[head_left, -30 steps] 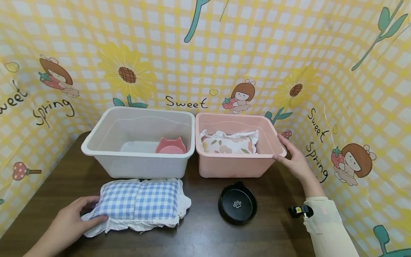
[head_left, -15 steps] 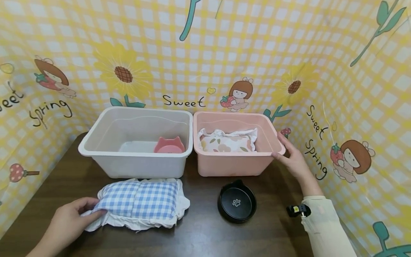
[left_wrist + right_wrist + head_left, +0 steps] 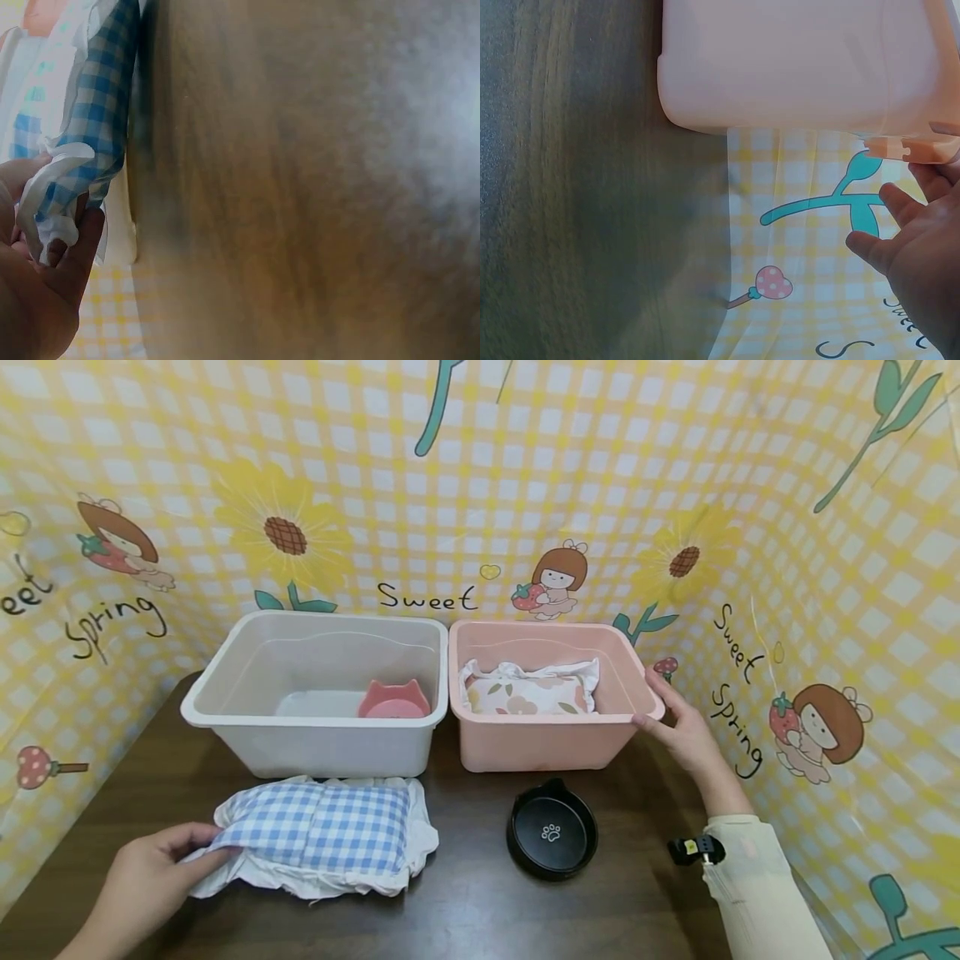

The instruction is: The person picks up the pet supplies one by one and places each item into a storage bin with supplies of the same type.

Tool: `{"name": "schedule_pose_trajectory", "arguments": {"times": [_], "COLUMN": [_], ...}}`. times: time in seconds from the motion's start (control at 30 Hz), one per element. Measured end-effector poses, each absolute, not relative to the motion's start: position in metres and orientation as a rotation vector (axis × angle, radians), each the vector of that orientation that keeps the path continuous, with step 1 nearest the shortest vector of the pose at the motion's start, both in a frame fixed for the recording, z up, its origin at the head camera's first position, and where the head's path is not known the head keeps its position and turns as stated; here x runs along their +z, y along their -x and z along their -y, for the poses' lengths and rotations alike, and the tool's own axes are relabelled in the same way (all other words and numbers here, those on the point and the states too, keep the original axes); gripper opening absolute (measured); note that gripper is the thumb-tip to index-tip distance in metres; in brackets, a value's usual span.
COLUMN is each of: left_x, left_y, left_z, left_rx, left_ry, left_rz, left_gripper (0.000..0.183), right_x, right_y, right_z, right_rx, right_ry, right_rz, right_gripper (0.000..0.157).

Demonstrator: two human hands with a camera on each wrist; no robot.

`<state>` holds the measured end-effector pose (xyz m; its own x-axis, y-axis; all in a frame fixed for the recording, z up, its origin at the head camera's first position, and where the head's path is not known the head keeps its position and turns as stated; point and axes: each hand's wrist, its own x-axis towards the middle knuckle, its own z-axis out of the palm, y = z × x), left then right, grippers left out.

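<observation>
Well, the left hand (image 3: 153, 872) pinches the left end of the blue checked pillow (image 3: 322, 827) between its thumb and fingers. The rest of the pillow stretches to the right of that pinch, and the white tub (image 3: 322, 752) is just behind it. The pillow looks light, soft and hard to break, so it would likely sag if held by this end alone. Its frilly edge (image 3: 300, 883) seems floppy; the fat middle should hold better. The right hand (image 3: 686, 735) grips the rim of the pink tub (image 3: 536, 747), which looks stiff and smooth.
</observation>
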<state>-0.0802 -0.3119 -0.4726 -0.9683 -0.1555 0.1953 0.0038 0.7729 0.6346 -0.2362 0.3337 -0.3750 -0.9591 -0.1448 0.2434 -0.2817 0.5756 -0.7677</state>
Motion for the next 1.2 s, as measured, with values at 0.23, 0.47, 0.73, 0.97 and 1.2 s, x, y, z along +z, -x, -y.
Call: {"name": "schedule_pose_trajectory", "arguments": {"times": [0.23, 0.47, 0.73, 0.97, 1.2], "left_x": [-0.462, -0.45, -0.432, -0.417, -0.402], "left_y": [0.077, 0.074, 0.072, 0.072, 0.076], "left_z": [0.313, 0.31, 0.308, 0.298, 0.289], "left_rx": [-1.02, -1.041, -1.085, -1.092, -1.126], "left_ry": [-0.104, -0.096, -0.04, 0.003, 0.106], "left_rz": [2.69, 2.655, 2.639, 2.634, 2.588], "left_gripper": [0.017, 0.016, 0.018, 0.018, 0.015], "right_x": [-0.375, -0.375, -0.375, -0.374, -0.375], "right_y": [0.235, 0.235, 0.236, 0.236, 0.236], "right_z": [-0.333, -0.334, -0.335, -0.335, -0.335], "right_rx": [1.327, 1.315, 1.324, 1.317, 1.326], "right_ry": [-0.358, -0.365, -0.365, -0.352, -0.356], "right_rz": [2.657, 2.663, 2.657, 2.667, 2.664], "right_gripper": [0.073, 0.073, 0.072, 0.073, 0.073]}}
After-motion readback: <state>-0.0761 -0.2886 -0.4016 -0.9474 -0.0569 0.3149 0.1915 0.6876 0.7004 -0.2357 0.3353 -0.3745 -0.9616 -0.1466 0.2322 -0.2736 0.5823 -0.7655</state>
